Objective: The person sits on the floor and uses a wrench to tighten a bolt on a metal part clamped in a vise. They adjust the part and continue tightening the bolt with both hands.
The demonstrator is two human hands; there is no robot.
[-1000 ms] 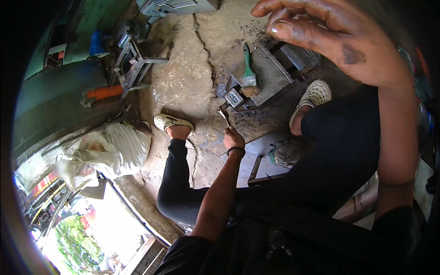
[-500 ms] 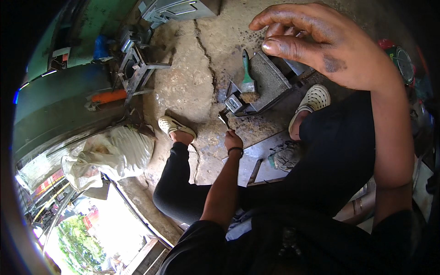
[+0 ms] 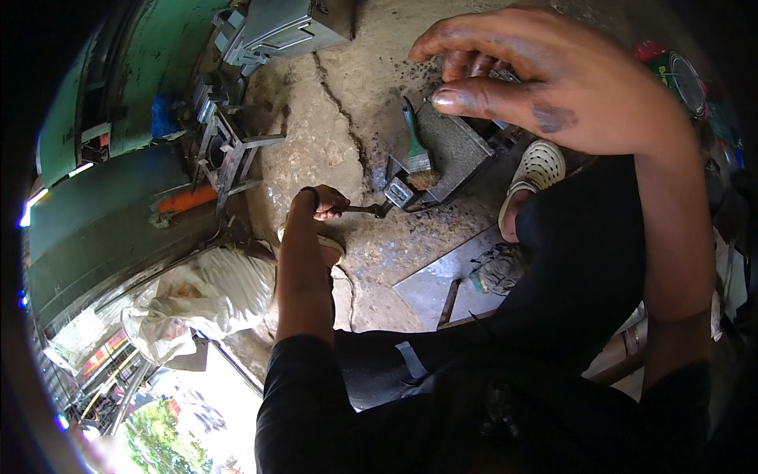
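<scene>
My left hand (image 3: 332,204) is wrapped round a wrench (image 3: 361,209), which lies nearly level and points right. The wrench's far end meets the side of a small silver metal block (image 3: 399,192) or something dark beside it; I cannot tell which. Behind the block is a shallow grey rectangular tray (image 3: 462,154), with a green-handled paintbrush (image 3: 413,138) lying across its left side, bristles toward me. My right hand (image 3: 521,75) is raised close to the camera, smudged dark, with thumb and forefinger apart and nothing visible between them. It hides part of the tray's far side.
A pale metal sheet (image 3: 430,284) and a crumpled greyish cloth (image 3: 501,272) lie before my knees. To the left stand a metal stool-like frame (image 3: 229,150) and a white sack (image 3: 225,288). A grey metal box (image 3: 296,31) sits far off; a can (image 3: 687,83) is at right.
My left hand has swung left and away from me, turning the wrench from upright in view to nearly level. My right hand stays raised, shifted slightly left in view.
</scene>
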